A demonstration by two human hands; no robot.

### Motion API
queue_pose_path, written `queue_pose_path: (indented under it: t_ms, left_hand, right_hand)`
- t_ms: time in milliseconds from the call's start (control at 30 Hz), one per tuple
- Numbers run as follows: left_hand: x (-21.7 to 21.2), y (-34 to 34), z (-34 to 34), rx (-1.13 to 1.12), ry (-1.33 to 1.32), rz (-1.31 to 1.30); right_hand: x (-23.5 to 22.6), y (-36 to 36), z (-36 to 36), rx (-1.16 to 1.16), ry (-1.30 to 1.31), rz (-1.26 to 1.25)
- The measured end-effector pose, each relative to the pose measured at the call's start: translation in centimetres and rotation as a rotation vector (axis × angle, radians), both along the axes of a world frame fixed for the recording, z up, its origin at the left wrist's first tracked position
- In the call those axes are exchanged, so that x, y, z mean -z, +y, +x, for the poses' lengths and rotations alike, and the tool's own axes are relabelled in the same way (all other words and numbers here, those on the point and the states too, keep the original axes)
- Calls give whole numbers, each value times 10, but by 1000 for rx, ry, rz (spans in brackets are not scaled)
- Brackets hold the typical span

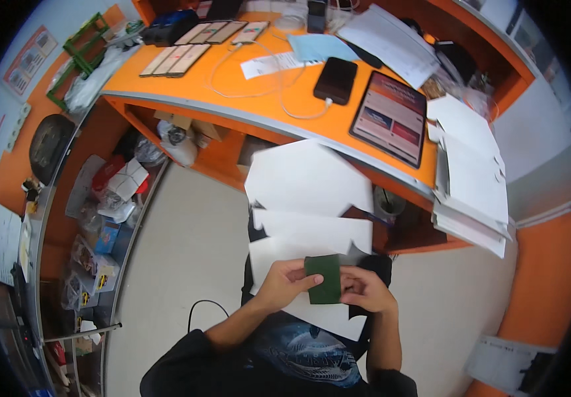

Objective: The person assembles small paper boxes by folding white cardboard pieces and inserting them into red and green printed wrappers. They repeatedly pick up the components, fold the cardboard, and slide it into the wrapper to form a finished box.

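A dark green rectangular piece point(325, 280) is held above the lap, pinched between the thumb and fingers of the left hand point(284, 286). Its right edge is met by the curled fingers of the right hand point(367, 290); whether it is gripped there cannot be told. Beneath, the lap is covered by a white cut-out sheet point(307, 180). Beyond, on the orange desk point(259, 109), a tablet point(390, 119) and a cabled black device point(336, 81) are seen.
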State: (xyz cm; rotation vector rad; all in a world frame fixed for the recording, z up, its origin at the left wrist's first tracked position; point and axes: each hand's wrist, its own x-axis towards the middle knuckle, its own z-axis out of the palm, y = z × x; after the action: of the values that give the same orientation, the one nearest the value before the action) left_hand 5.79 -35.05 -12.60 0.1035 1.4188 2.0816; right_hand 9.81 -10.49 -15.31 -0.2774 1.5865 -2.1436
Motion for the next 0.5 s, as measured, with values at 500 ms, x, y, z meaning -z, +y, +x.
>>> queue_pose_path:
  t_ms: [500]
  left_hand:
    - [-23, 22, 17, -497, -42, 641]
  right_hand:
    - [-62, -66, 8, 565, 1244, 1114]
